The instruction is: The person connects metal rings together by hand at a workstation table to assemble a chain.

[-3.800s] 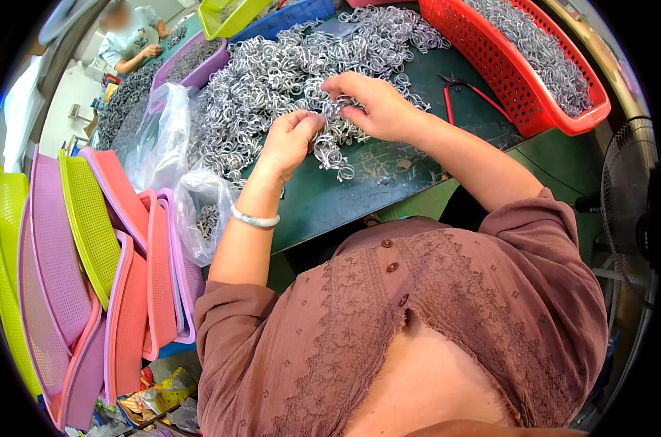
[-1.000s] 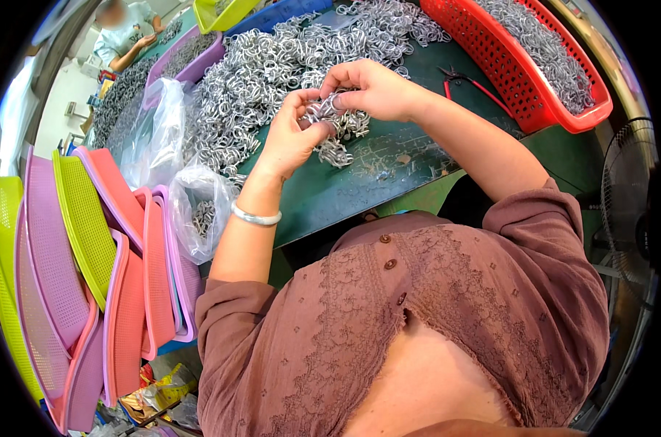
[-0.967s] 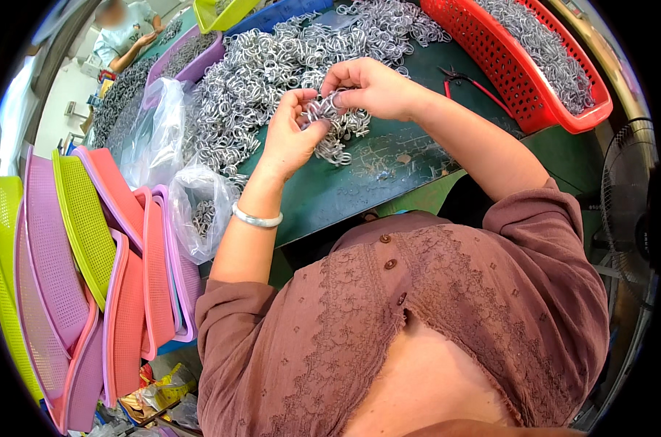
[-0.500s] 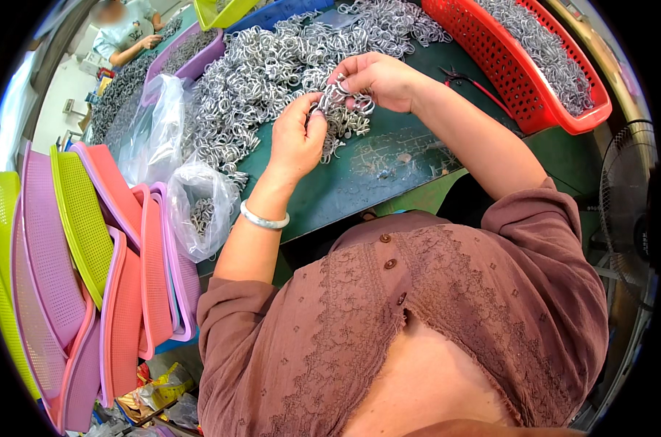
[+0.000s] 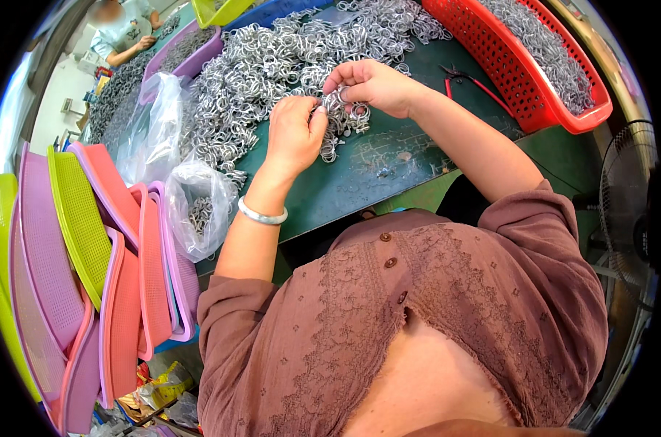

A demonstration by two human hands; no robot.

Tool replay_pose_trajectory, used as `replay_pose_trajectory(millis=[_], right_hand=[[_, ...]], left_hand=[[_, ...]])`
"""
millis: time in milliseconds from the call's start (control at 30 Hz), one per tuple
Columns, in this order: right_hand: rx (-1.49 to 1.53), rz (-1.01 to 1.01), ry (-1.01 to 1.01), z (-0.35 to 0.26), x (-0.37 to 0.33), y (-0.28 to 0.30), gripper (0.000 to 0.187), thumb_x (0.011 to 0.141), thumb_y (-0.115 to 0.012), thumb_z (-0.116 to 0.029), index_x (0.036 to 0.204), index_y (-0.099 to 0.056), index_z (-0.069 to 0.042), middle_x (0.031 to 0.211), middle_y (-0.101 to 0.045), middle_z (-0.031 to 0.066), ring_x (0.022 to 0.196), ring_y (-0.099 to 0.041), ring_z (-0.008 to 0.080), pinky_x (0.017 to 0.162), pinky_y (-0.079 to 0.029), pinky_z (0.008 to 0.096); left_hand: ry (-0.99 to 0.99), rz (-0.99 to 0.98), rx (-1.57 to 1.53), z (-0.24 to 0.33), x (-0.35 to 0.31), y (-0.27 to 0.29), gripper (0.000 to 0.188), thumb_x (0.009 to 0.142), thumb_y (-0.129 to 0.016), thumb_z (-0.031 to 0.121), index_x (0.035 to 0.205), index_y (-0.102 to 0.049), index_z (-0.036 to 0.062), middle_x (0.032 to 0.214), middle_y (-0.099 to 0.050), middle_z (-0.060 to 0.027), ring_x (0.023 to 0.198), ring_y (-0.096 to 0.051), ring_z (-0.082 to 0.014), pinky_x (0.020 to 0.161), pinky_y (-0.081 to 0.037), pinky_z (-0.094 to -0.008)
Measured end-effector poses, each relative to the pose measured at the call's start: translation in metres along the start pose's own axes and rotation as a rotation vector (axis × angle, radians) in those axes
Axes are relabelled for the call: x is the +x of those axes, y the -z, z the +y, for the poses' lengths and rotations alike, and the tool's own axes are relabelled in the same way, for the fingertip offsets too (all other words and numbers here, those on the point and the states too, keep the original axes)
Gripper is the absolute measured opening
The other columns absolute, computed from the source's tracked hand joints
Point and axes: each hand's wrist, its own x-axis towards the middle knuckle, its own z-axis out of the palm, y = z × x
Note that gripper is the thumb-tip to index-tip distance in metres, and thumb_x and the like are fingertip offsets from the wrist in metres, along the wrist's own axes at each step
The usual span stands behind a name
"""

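Metal rings [image 5: 336, 102] at the fingertips

Left hand [image 5: 294, 130] and right hand [image 5: 383, 89] pinch them beside the heap [image 5: 265, 65] on the surface [image 5: 389, 164]. Handling a few seems the step; the next move likely calls for fine finger control.

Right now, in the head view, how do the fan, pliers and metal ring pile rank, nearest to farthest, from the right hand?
1. Metal ring pile: at the right hand.
2. Pliers: to its right.
3. Fan: far right.
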Motion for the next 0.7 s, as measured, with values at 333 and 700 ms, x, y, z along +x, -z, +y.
replay_pose_trajectory(millis=[333, 700], right_hand=[[-0.123, 0.055, 0.128, 0.009, -0.004, -0.009, 0.022, 0.075, -0.052, 0.001, 0.097, -0.055, -0.002, 0.080, -0.056, 0.0028, 0.063, -0.050, 0.0070, 0.053, -0.041, 0.0211], [0.291, 0.119, -0.135, 0.016, 0.001, 0.000, 0.021, 0.070, -0.052, 0.005, 0.090, -0.054, -0.002, 0.073, -0.055, 0.0046, 0.056, -0.053, 0.0115, 0.044, -0.040, 0.0236]], left_hand=[[0.090, -0.013, -0.021, -0.007, -0.004, -0.004, 0.021, 0.078, -0.051, 0.014, 0.066, -0.059, -0.0002, 0.076, -0.057, -0.0115, 0.076, -0.052, -0.0283, 0.072, -0.038, -0.0382], [0.110, -0.093, -0.210, -0.006, -0.007, 0.007, 0.021, 0.077, -0.055, 0.009, 0.096, -0.058, 0.0002, 0.090, -0.059, -0.0095, 0.087, -0.055, -0.0186, 0.078, -0.042, -0.0282]])
